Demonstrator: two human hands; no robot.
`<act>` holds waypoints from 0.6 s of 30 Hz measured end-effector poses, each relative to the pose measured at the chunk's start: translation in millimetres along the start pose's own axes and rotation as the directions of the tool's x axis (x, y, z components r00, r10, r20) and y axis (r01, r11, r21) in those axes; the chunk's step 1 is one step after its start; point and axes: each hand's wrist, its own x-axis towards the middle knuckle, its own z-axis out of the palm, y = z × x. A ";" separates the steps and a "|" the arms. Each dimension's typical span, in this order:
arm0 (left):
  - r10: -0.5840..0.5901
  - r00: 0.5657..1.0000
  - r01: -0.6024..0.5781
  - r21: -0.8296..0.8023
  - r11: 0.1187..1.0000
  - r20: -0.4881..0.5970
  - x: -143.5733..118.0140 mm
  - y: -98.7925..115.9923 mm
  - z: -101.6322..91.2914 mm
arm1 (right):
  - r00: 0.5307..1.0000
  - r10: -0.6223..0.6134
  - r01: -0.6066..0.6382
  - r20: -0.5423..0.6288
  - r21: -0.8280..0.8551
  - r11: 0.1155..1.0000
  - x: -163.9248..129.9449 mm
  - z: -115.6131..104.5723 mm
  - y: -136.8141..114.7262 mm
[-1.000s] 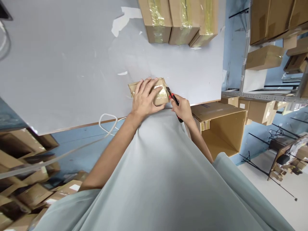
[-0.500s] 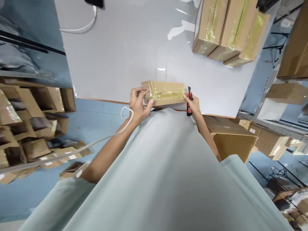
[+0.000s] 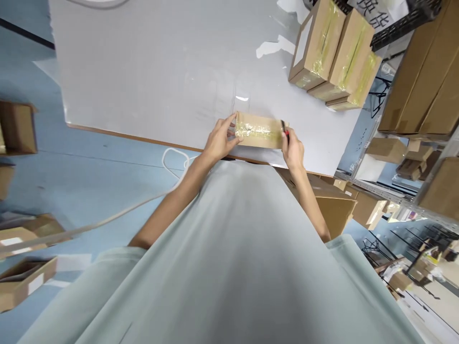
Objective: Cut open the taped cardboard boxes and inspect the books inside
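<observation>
While the box (image 3: 258, 131) lies flat on the table (image 3: 150, 71) at its near edge, the left hand (image 3: 219, 139) grips the box's left end, fingers curled over the top and thumb on the near side. The right hand (image 3: 294, 149) sits at the box's right end, closed around a red and black cutter (image 3: 285, 129) whose tip stands just beside the box's right edge; whether the blade is out is too small to tell.

The box is small, flat cardboard, wrapped along its top with glossy yellowish tape. It looks light and fairly stiff at its edges, though the wide faces would likely give under a hard press. The tape looks slick, so the bare cardboard ends and corners seem the surer places to hold.

Beyond the box, toward the table's far right corner, three taped cartons (image 3: 333, 52) stand together. A white cable (image 3: 172, 160) hangs below the box's left, off the table edge.
</observation>
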 end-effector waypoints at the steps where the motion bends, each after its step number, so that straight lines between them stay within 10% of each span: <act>1: 0.007 1.000 -0.007 -0.001 1.000 0.013 0.2 -0.8 -1.1 | 0.999 -0.022 0.025 0.043 -0.049 0.998 2.6 -4.7 -13.3; 7: 0.043 0.999 -0.043 -0.026 0.999 0.029 4.5 -3.0 -1.5 | 0.906 -0.242 0.350 0.348 -0.293 0.890 34.0 -15.2 -80.5; 18: 0.020 1.000 -0.021 -0.112 0.993 -0.017 8.2 -9.5 1.7 | 0.881 -0.254 0.413 0.399 -0.388 0.824 53.8 -15.4 -94.5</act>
